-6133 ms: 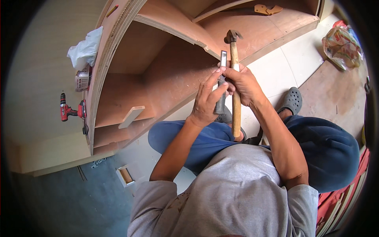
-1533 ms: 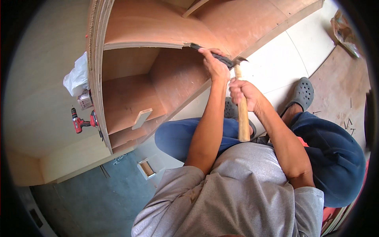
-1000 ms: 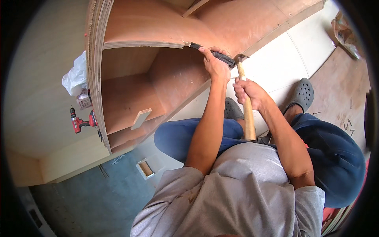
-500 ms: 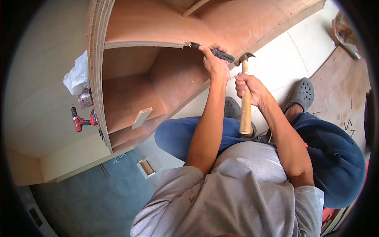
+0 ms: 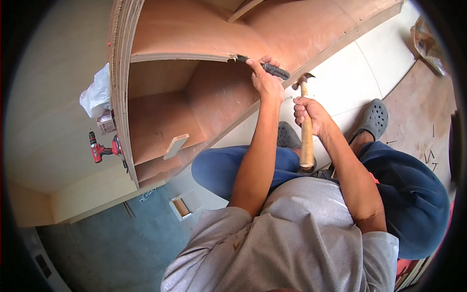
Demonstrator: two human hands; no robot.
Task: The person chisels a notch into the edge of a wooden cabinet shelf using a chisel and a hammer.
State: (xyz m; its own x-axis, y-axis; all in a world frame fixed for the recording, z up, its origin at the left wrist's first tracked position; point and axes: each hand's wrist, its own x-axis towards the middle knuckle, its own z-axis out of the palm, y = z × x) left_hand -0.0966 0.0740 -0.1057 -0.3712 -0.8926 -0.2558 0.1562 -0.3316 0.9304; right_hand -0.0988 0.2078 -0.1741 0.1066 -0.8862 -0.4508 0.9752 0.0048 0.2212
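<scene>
My left hand [image 5: 268,83] is closed round a chisel [image 5: 276,71] with a black handle. The chisel's tip meets the splintered end of a plywood shelf edge [image 5: 185,57] in the wooden cabinet [image 5: 214,97]. In my right hand [image 5: 311,114] is a claw hammer [image 5: 306,141], gripped partway along its wooden handle. The hammer's head is just to the right of the chisel's butt end, with a small gap between them. My left fingers hide part of the chisel.
A red and black cordless drill [image 5: 99,147] and a white plastic bag [image 5: 96,92] lie left of the cabinet. Several nails [image 5: 429,156] are on the brown board [image 5: 413,117] at right. A small wood block [image 5: 176,146] sits inside the cabinet. My shoe [image 5: 374,119] rests on pale tiles.
The hammer head has drawn back slightly to the right and down, away from the chisel's butt end. My left hand and the chisel keep nearly the same place against the shelf edge.
</scene>
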